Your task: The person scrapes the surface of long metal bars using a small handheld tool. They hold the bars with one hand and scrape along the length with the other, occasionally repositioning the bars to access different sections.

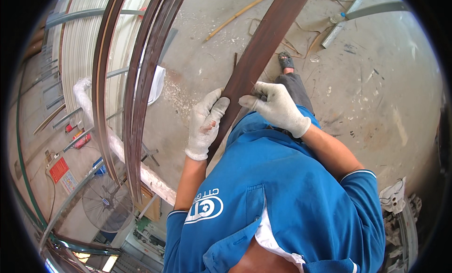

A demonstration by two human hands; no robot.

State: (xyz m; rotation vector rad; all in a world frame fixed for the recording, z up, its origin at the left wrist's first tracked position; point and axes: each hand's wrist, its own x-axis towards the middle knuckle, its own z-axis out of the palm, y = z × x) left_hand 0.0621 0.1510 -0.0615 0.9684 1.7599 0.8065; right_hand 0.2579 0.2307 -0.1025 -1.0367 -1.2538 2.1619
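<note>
Board [266, 44]: between both hands, slanting in the head view from the top edge down to the waist; near end running in between left forearm [190, 181] and shirt [301, 193], far end out of view.
Left hand [203, 132]: gloved, mostly closed, curled around the board's left edge with thumb on the upper face; well placed, to judge by the pose, for steadying. Best held firm without squeezing hard.
Right hand [282, 108]: gloved, half curled at the right edge, thumb and forefinger drawn near each other over the face; cannot tell whether anything fine is pinched there.
Finger work: likely something small on face or edge; best done with light, short movements, without twisting the board.
Glove stain: brown, on the left hand; worth checking for grit that might scuff the dark finish.
Balance: long and likely to flex, so best supported near the body, far end watched.
Strips [138, 92]: at left, well apart from the board; mind when turning.
Floor [376, 92]: stick [242, 14] and metal bar [335, 33] lying ahead; tread carefully.
Sandal [286, 61]: open-looking, just right of the board; poor protection against a drop.
</note>
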